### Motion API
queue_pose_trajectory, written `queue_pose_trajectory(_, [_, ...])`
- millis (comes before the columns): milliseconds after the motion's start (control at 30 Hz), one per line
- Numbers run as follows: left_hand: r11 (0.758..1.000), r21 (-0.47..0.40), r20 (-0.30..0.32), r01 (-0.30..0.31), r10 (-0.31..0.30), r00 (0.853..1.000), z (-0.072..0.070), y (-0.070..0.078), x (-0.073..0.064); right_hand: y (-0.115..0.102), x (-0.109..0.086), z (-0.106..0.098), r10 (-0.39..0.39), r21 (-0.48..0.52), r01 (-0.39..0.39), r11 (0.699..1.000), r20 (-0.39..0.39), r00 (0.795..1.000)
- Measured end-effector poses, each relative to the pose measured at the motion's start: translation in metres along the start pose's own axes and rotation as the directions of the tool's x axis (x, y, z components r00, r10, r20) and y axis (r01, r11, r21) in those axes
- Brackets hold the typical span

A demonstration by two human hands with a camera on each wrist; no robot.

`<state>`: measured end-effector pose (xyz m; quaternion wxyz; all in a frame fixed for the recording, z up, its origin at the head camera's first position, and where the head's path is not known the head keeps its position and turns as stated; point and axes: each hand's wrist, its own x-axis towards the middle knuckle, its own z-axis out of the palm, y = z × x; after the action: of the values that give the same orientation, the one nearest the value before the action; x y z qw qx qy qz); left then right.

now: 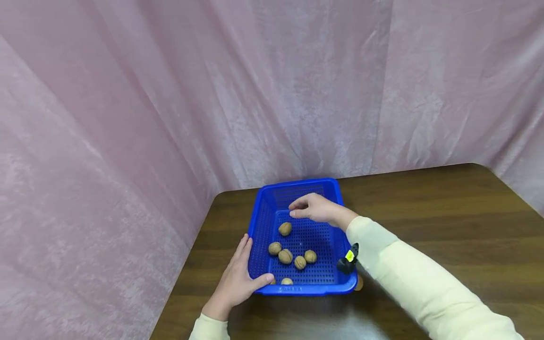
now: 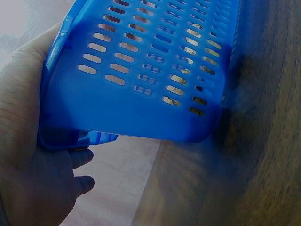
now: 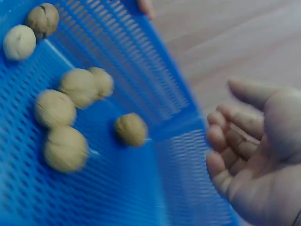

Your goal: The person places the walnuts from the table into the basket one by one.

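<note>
A blue plastic basket with perforated walls stands on the table and holds several walnuts. Most of these lie toward its near half; a lone walnut sits apart from the others. My left hand rests at the near left corner, thumb on the front rim and straight fingers along the left side. In the left wrist view, that hand is against the basket's outside. Over the far part of the basket hovers my right hand, fingers loosely bent, nothing between them.
A brown rounded thing, mostly hidden, lies outside the basket's near right corner. The dark wooden table extends to the right. Pink curtains hang behind and at the left. A black device with a yellow mark is on my right sleeve.
</note>
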<state>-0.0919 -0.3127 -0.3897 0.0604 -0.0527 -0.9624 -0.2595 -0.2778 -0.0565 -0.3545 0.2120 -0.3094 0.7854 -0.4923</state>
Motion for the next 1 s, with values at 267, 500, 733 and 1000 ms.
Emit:
queue_pose_trajectory(267, [1.000, 0.003, -0.001, -0.019, 0.019, 1.000, -0.001, 0.007, 0.008, -0.001, -0.078, -0.057, -0.126, -0.007, 0.126, 0.992, -0.108, 0.986])
queue_pose_trajectory(500, [1.000, 0.007, 0.013, -0.017, 0.017, 1.000, -0.001, 0.007, 0.012, 0.058, -0.131, -0.056, -0.168, -0.176, 0.140, 0.974, -0.155, 0.973])
queue_pose_trajectory(733, [1.000, 0.001, 0.017, -0.004, 0.004, 1.000, -0.002, 0.006, 0.010, 0.099, -0.150, -0.032, -0.264, -0.324, 0.218, 0.920, -0.104, 0.959])
queue_pose_trajectory(1000, [1.000, 0.005, 0.018, -0.018, 0.018, 1.000, -0.003, 0.007, 0.012, 0.113, -0.151, -0.009, -0.320, -0.391, 0.279, 0.877, -0.041, 0.947])
